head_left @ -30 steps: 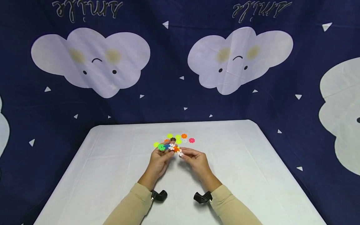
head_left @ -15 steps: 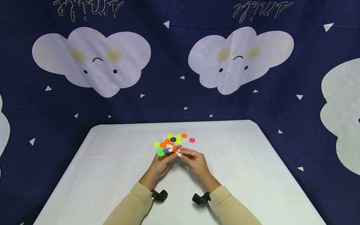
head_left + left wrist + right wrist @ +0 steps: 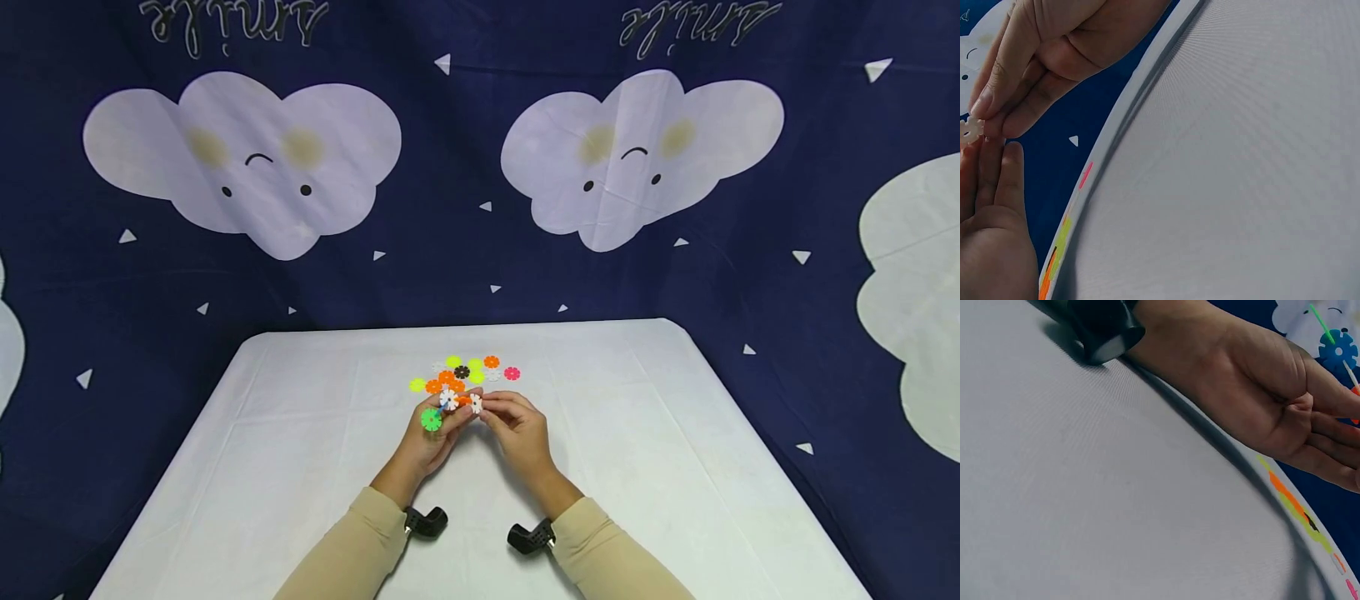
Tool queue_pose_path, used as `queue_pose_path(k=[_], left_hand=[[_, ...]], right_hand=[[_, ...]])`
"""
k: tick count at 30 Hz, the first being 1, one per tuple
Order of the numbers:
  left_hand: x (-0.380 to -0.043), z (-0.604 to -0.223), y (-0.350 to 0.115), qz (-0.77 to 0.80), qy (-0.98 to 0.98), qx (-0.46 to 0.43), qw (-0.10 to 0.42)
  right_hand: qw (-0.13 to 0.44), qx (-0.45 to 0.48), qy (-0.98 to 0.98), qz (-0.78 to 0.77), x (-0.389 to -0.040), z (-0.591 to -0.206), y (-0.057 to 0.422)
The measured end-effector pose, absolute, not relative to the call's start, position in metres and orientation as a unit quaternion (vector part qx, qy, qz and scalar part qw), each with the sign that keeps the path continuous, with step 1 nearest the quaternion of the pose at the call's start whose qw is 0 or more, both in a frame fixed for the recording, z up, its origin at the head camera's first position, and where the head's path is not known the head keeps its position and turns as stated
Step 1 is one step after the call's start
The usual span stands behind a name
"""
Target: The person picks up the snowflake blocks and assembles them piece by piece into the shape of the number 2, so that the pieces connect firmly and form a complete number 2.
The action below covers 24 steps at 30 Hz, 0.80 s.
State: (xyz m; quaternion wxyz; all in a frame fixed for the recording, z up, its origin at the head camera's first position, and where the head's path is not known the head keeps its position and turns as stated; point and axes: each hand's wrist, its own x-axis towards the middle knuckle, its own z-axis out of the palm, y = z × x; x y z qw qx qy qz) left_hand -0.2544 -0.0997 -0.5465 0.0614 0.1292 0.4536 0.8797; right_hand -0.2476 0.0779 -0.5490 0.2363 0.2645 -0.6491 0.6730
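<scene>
At lower centre, one strip of flower discs (image 3: 448, 400), seemingly five joined, is held by the left hand (image 3: 426, 437), its white end disc (image 3: 476, 404) pinched by the right hand (image 3: 522, 429); loose discs (image 3: 462, 372) above are unjoined.

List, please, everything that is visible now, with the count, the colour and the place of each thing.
Table: 1, white, in front
Chain: 1, joined green, blue, white and orange discs, held over table
Yellow discs: 4 visible, yellow-green, table's far part
Orange discs: 4 visible, orange, same group
White discs: at least 2, white, same group
Black disc: 1, black, mid-group
Pink disc: 1, pink, group's right end
Backdrop: 1, dark blue, behind table
Clouds: 2 whole, others cut off, whitish, on backdrop
Triangles: many, white, on backdrop
Wrist cameras: 2, black, one per wrist
Sleeves: 2, beige, on forearms
Left hand: 1, bare, holding chain
Right hand: 1, bare, pinching chain's white end
</scene>
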Motion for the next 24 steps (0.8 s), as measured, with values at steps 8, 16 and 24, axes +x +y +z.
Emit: queue_pose_path(k=[8,16,24], left_hand=[[-0.256,-0.546,-0.100,0.890,0.439,0.108,0.054],[-0.257,-0.545,-0.104,0.900,0.423,0.086,0.060],[-0.257,-0.545,-0.101,0.902,0.420,0.089,0.046]], right_hand=[[0.275,0.198,-0.703,0.625,-0.259,-0.548,0.092],[0.217,0.064,-0.859,0.460,-0.286,-0.551,0.108],[0.170,0.061,-0.913,0.366,-0.316,-0.553,0.108]])
